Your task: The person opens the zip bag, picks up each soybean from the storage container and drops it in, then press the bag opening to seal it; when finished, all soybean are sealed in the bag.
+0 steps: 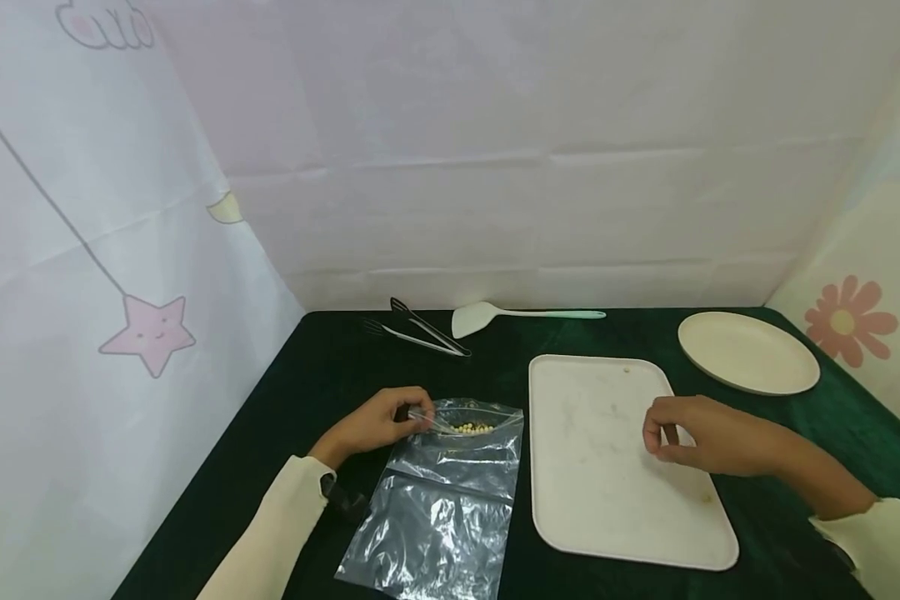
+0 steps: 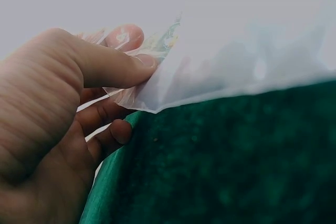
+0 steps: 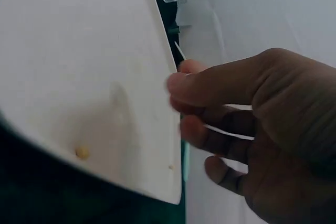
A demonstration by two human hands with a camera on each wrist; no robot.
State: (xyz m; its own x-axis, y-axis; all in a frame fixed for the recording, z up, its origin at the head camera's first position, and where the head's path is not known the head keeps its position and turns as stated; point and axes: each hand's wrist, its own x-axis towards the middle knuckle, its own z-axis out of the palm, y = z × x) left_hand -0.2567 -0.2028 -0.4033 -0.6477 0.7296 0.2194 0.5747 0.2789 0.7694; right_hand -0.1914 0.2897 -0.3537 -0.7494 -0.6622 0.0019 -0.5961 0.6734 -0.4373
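Note:
A clear zip bag [image 1: 442,508] lies on the cloth, small round yellow beans [image 1: 472,428] inside near its mouth. My left hand [image 1: 381,423] pinches the bag's upper left corner between thumb and fingers; the left wrist view shows the thumb [image 2: 126,69] pressing on the plastic. Over the right side of a white tray [image 1: 607,467] hovers my right hand [image 1: 708,435]. Its fingers are curled, with the thumb tip against them, and no held thing shows there. One yellow bean [image 3: 82,152] and a smaller bit [image 3: 170,167] lie on the tray.
Metal tongs [image 1: 427,329] with black tips and a white spatula [image 1: 525,315] with a pale green handle lie along the back edge. A white oval plate [image 1: 750,353] sits at the back right. Dark green cloth [image 1: 322,367] covers the table; printed curtains surround it.

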